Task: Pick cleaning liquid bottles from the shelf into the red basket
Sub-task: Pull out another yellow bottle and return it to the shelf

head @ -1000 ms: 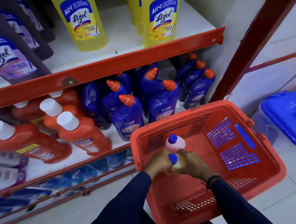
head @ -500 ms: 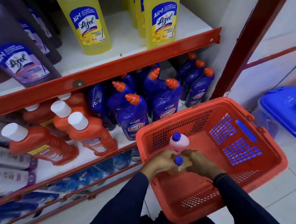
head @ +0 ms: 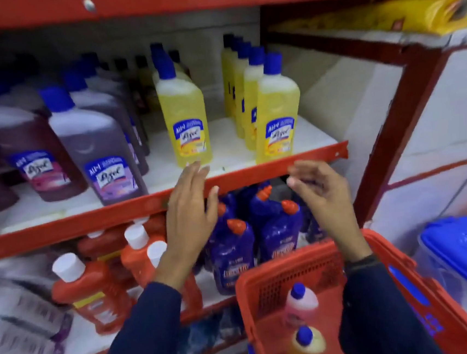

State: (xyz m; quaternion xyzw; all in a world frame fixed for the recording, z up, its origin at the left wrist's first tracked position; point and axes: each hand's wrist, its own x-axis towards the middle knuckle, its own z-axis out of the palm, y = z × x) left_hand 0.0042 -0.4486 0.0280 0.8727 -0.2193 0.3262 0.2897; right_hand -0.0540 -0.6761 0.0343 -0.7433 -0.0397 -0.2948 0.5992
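Cleaning liquid bottles, tall clear plastic ones of yellow liquid with blue caps, stand upright on the white shelf board behind its red metal lip: one yellow bottle just above the left hand, and a row led by a front yellow bottle above and a little left of the right hand. Two smaller blue-capped bottles already sit upright in the red perforated plastic basket at lower right, a pink bottle and a pale yellow bottle nearer the camera; upright, I judge, so they pack closely and leave room.

The left hand is open flat with fingers spread, its fingertips at the shelf lip just below the nearer yellow bottle, holding nothing. The right hand is empty too, its fingers loosely curled, raised in front of the lip beneath the yellow row. Both look poised to take one bottle each, which would suit the two-handed loading.

The dark purple bottles with blue caps to the left are smeared by motion, their labels barely legible. The blue bottles with orange nozzles on the shelf below are partly covered by both hands and the basket rim. The basket's near edge is cut off by the frame and the right sleeve
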